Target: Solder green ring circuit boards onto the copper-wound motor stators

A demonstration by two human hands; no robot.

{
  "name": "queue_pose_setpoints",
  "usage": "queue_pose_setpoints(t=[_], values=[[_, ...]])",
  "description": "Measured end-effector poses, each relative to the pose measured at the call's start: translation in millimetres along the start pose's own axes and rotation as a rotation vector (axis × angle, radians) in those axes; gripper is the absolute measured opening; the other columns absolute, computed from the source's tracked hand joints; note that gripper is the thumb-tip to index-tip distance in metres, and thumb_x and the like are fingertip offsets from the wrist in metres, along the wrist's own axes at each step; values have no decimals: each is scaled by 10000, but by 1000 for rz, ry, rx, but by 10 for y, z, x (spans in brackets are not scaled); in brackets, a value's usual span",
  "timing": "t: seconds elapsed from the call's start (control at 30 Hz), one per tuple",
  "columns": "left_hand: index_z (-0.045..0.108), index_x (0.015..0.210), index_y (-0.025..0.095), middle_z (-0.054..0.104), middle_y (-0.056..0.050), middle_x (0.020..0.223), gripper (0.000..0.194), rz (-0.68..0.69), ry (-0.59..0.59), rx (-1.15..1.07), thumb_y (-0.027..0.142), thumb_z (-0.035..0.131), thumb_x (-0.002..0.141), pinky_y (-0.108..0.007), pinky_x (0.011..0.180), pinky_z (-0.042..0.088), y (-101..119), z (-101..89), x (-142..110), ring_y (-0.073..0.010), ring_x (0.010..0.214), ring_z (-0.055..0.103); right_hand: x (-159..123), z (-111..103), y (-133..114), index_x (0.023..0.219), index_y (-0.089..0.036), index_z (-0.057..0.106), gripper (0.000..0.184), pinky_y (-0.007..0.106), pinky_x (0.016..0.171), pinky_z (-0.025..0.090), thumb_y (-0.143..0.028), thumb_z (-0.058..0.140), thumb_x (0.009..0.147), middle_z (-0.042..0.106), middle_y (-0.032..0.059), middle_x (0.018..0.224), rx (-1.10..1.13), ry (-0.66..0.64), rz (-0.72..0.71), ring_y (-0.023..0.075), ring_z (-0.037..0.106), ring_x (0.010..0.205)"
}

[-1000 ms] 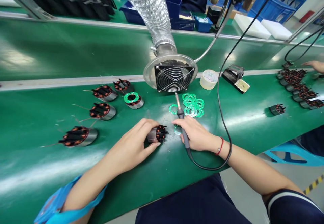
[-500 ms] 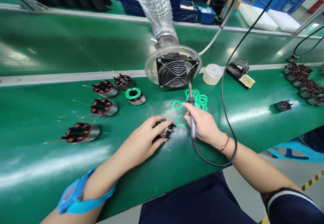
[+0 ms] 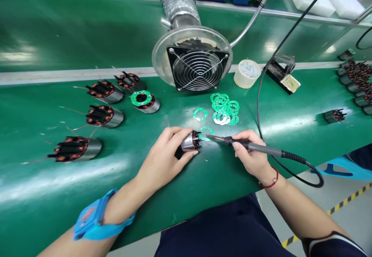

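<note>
My left hand [image 3: 168,152] is closed round a small motor stator [image 3: 189,142] lying on its side, its wound end facing right. In my right hand [image 3: 251,152] is a soldering iron [image 3: 258,147], gripped like a pen with its tip pointing left. That tip hovers over or touches a green ring-shaped circuit board [image 3: 209,130] close to the stator's end; I cannot tell which. Another ring board [image 3: 200,114] lies just behind, and a pile of ring boards [image 3: 225,107] is farther right.
Several stators [image 3: 104,116] stand at the left, one wearing a ring board [image 3: 141,98]. A fume extractor fan [image 3: 200,69] sits behind my hands. Rightward are a tape roll [image 3: 247,74], an iron stand [image 3: 283,75], a lone stator [image 3: 334,115] and a stator cluster [image 3: 359,82]. The iron's cable loops right.
The soldering iron has swung from upright to nearly level, its tip now near the stator. My left hand has turned the stator so its wound end shows. The camera view has shifted.
</note>
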State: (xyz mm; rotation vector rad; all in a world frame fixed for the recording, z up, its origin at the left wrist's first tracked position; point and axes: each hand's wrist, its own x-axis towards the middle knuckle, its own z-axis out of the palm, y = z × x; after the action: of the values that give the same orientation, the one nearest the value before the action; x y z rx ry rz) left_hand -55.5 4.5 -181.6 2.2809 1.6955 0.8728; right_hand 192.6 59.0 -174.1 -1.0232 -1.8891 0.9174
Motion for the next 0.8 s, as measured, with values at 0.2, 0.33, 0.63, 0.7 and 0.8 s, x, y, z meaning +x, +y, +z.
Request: queue_pose_setpoints(t=[0.2, 0.33, 0.63, 0.7, 0.8], values=[[486, 1270, 142, 512, -74, 1101, 421, 2, 1, 22, 291, 634, 905, -277, 855, 481, -1, 4, 5, -175, 997, 544, 53, -5, -78, 911, -171, 602, 64, 188, 472, 426, -224, 606, 876, 606, -27, 656, -11, -71, 52, 69, 536, 486], [482, 1263, 133, 514, -87, 1102, 435, 2, 18, 38, 295, 649, 895, -288, 850, 484, 7, -6, 4, -190, 1002, 538, 38, 1, -70, 920, -171, 597, 76, 189, 473, 438, -234, 610, 880, 602, -28, 655, 10, -70, 59, 73, 551, 489], [461, 1265, 141, 510, -95, 1094, 424, -2, 13, 62, 295, 629, 908, -312, 840, 494, 12, 7, 10, -204, 992, 536, 31, 2, -50, 925, -174, 603, 84, 199, 480, 444, -245, 619, 883, 606, -25, 660, 5, -54, 79, 77, 557, 495], [464, 1262, 142, 505, -95, 1095, 417, 0, 5, 64, 285, 629, 907, -312, 841, 492, 13, 6, 9, -204, 991, 535, 37, 0, -53, 918, -172, 603, 83, 200, 476, 442, -246, 618, 883, 599, -27, 646, 8, -62, 83, 78, 554, 488], [466, 1254, 146, 500, -93, 1092, 410, 6, -6, 72, 283, 631, 904, -311, 833, 489, 15, -1, 12, -206, 985, 533, 42, -3, -62, 926, -176, 602, 83, 197, 480, 446, -247, 618, 885, 599, -30, 642, 5, -67, 79, 78, 561, 490]])
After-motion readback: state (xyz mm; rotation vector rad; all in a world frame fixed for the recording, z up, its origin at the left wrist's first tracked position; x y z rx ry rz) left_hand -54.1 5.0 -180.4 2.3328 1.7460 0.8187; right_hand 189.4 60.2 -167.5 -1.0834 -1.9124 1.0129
